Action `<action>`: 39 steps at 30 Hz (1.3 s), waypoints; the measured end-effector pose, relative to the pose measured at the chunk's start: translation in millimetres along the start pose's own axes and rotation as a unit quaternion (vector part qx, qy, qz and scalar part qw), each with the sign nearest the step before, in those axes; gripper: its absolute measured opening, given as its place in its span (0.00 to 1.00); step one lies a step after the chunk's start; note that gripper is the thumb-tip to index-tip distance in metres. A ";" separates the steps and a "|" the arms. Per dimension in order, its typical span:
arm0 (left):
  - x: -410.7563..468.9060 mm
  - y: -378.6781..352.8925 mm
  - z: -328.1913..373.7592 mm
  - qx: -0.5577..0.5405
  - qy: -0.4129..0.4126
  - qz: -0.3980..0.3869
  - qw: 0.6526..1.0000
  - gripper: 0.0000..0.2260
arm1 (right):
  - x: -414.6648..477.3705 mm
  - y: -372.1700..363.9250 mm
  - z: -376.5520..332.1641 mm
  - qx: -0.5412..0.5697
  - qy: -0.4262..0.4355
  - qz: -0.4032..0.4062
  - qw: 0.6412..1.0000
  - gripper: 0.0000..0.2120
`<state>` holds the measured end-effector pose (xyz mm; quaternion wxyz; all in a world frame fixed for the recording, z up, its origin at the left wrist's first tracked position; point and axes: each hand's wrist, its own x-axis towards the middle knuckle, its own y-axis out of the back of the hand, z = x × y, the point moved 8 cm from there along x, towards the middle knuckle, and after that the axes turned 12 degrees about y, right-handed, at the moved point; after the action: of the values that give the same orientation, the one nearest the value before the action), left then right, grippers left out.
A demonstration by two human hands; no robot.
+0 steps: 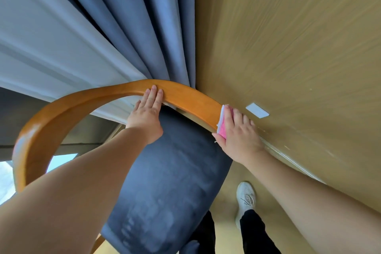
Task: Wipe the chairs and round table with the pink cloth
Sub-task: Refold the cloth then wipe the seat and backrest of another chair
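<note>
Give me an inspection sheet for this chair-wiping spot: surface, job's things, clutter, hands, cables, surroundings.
Surface: curved wooden chair rail, glossy; blue seat cushion below it.
Job's things: pink cloth at the rail's right end.
Clutter: nothing seen.
Hands: left hand lies flat on the rail; right hand presses the cloth against it.
Cables: nothing seen.
Surroundings: blue curtain, white curtain, wood-panel wall with a white plate; white shoe on the floor.

A furnished indoor room, likely a home or hotel room: heavy blue curtains (144,27) beside white sheer drapes (51,47), wood-panelled wall (299,47), and a wooden armchair (86,99) with blue cushion (175,181).
</note>
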<state>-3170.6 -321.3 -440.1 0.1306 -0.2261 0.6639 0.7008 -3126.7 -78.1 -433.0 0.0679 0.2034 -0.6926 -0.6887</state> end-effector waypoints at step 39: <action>-209.8 -44.3 -217.0 -0.132 0.310 0.109 0.935 0.30 | -42.4 44.9 -124.9 0.267 0.091 -0.077 0.956 0.17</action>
<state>-2936.8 -507.7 -379.3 -0.1900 -0.3731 0.5935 0.6874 -3049.9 -179.3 -375.8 0.0202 0.3288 -0.8242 -0.4606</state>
